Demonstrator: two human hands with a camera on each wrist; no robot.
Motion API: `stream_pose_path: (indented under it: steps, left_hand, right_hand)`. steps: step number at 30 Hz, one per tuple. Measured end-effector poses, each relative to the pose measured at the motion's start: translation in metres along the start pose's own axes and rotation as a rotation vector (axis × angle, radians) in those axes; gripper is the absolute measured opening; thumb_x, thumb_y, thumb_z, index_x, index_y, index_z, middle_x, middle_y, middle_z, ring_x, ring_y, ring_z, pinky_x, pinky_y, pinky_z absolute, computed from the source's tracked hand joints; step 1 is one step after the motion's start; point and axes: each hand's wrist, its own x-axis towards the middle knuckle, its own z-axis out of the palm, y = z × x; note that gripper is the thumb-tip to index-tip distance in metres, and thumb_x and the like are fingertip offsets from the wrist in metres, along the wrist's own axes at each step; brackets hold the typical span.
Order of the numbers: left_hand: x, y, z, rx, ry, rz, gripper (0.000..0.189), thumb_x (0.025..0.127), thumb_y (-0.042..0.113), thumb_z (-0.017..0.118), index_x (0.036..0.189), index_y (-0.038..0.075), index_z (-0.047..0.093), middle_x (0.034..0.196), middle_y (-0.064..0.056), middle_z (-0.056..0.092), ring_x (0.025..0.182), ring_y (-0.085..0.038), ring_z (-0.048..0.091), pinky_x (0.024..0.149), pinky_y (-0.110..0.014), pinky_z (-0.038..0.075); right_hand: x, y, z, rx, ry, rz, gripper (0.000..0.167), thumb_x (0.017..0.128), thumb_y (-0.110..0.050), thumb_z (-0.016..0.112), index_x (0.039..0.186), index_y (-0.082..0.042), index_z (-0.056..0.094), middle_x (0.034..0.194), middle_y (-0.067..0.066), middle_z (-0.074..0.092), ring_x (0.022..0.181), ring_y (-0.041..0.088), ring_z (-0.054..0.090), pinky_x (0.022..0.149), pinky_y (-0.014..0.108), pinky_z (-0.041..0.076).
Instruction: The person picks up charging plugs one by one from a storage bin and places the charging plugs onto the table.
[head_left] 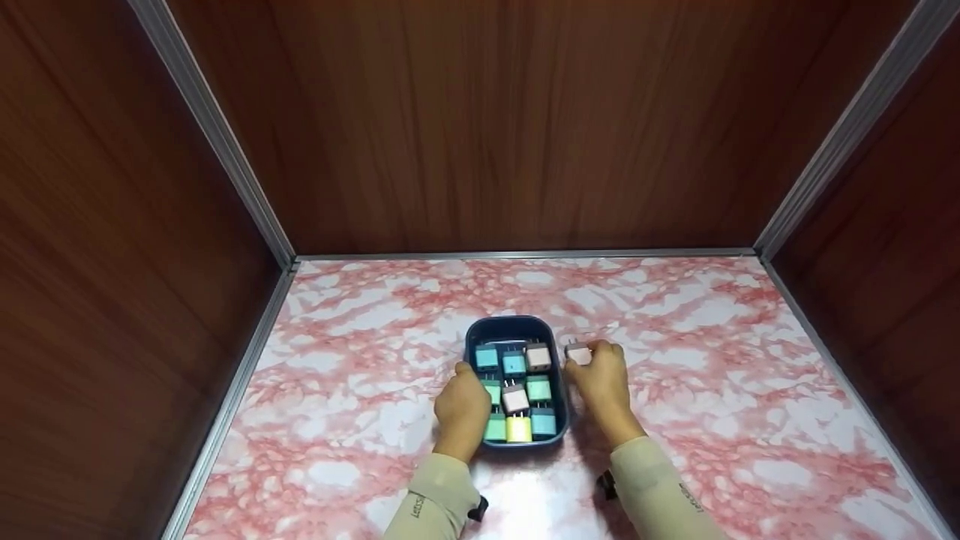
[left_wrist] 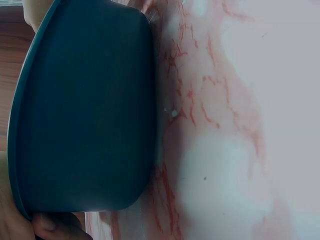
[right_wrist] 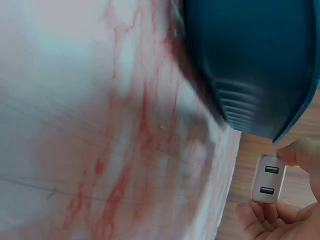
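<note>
A dark blue plastic bin (head_left: pixel 514 328) stands on the table, holding several USB charger plugs in blue, green, pink and yellow. On its left side my left hand (head_left: pixel 463 409) grips the rim; in the left wrist view the fingers (left_wrist: pixel 45 225) curl under the lip of the bin (left_wrist: pixel 90 110). Just off the bin's right side, my right hand (head_left: pixel 606 382) pinches a pale pink USB charger plug (head_left: pixel 578 353) between thumb and fingers. Its face with two USB ports shows in the right wrist view, where the charger plug (right_wrist: pixel 269 179) is apart from the bin (right_wrist: pixel 260 60).
The red-and-white marbled tabletop (head_left: pixel 360 420) surrounds the bin. Brown wood-grain panels (head_left: pixel 480 135) enclose it at the back and both sides, with grey metal strips (head_left: pixel 517 256) along the edges.
</note>
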Motion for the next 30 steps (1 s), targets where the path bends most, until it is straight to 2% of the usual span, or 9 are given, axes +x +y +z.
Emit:
stream_pose_path:
  steps: [7, 12, 20, 30]
  left_hand:
    - [0.001, 0.0, -0.001, 0.011, -0.021, -0.019, 0.032, 0.096, 0.008, 0.052, 0.126, 0.001, 0.059, 0.091, -0.015, 0.075, 0.079, -0.034, 0.072, 0.066, -0.053, 0.055]
    - [0.001, 0.002, 0.0, 0.027, -0.027, -0.016, 0.032, 0.095, 0.008, 0.054, 0.126, 0.001, 0.059, 0.087, -0.015, 0.074, 0.076, -0.033, 0.071, 0.063, -0.052, 0.054]
    - [0.002, 0.001, 0.001, 0.03, -0.043, -0.039, 0.035, 0.094, 0.008, 0.055, 0.129, 0.001, 0.059, 0.091, -0.015, 0.075, 0.078, -0.032, 0.072, 0.064, -0.052, 0.054]
    - [0.0, 0.002, 0.001, 0.04, -0.018, -0.006, 0.029, 0.094, 0.007, 0.056, 0.122, 0.0, 0.059, 0.087, -0.015, 0.074, 0.075, -0.033, 0.072, 0.062, -0.052, 0.054]
  right_hand:
    - [0.005, 0.003, 0.005, 0.019, -0.022, 0.026, 0.046, 0.081, -0.021, 0.076, 0.115, 0.009, 0.063, 0.115, 0.028, 0.059, 0.108, 0.042, 0.059, 0.097, 0.05, 0.048]
    - [0.009, 0.005, 0.01, 0.027, -0.005, 0.051, 0.045, 0.081, -0.02, 0.076, 0.114, 0.008, 0.063, 0.117, 0.027, 0.058, 0.109, 0.042, 0.059, 0.098, 0.05, 0.048]
    - [0.01, 0.013, 0.021, -0.031, 0.003, 0.052, 0.047, 0.082, -0.024, 0.078, 0.112, 0.009, 0.063, 0.114, 0.03, 0.058, 0.105, 0.047, 0.061, 0.095, 0.053, 0.049]
    - [0.013, 0.023, 0.032, -0.041, 0.003, 0.058, 0.049, 0.084, -0.026, 0.079, 0.113, 0.009, 0.063, 0.114, 0.029, 0.059, 0.105, 0.046, 0.061, 0.096, 0.052, 0.049]
